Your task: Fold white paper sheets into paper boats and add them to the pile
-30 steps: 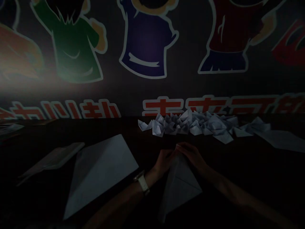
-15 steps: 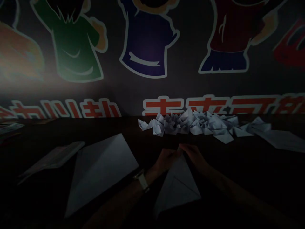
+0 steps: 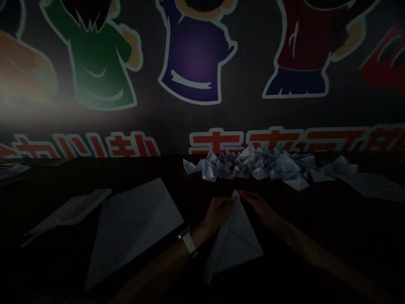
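A white sheet of paper (image 3: 238,238), folded to a narrow point at its far end, lies in front of me on the dark table. Creases run across its face, and a folded strip follows its left edge. My left hand (image 3: 220,210), with a pale watch on the wrist, pinches the paper near its tip from the left. On the other side, my right hand (image 3: 255,202) has its fingers closed at the right edge just below the tip. Dim light hides the exact fingertip contact.
Beyond my hands lies a heap of small folded paper pieces (image 3: 259,164). Left of me is a stack of white paper (image 3: 136,228), with a plastic-looking packet (image 3: 68,211) beside it. More flat paper (image 3: 376,185) lies at the far right. A wall with printed cartoon figures (image 3: 193,55) stands behind.
The folded sheet's tip now shows between my hands, and its lower right corner has shifted slightly left and up. My right fingers have moved a little off the tip.
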A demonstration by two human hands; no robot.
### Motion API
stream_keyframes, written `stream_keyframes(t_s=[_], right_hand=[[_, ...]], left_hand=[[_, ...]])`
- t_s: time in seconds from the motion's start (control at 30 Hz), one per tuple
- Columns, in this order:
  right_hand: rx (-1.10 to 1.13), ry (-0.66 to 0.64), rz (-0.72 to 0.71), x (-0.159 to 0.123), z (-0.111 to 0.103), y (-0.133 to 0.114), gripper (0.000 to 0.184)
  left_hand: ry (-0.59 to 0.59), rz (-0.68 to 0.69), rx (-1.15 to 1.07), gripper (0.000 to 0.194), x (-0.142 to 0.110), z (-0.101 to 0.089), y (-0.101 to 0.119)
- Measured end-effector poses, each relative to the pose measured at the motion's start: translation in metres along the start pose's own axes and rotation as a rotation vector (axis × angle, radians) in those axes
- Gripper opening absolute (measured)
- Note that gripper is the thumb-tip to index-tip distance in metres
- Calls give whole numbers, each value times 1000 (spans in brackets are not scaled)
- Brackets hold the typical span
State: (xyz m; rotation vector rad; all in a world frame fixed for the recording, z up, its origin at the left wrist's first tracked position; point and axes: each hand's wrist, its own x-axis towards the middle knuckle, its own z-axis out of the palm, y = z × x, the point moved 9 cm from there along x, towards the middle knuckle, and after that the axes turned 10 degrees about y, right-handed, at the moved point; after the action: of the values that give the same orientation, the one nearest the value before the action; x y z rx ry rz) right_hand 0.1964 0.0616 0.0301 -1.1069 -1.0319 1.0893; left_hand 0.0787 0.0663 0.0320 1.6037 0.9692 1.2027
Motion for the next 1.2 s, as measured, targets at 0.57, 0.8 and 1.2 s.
stream_keyframes(t_s=[0.57,0.8,1.2], right_hand=[[-358,102,-314,-3,-3,-23,24],[-343,55,-263,-1,-1,-18,24],[-195,182,-195,7,-17,-11,34]], left_hand=[[36,104,198,48,5,-7,3],[3,119,213,51,4,-3,3],[-91,-87,-80,54,0,10,-14]])
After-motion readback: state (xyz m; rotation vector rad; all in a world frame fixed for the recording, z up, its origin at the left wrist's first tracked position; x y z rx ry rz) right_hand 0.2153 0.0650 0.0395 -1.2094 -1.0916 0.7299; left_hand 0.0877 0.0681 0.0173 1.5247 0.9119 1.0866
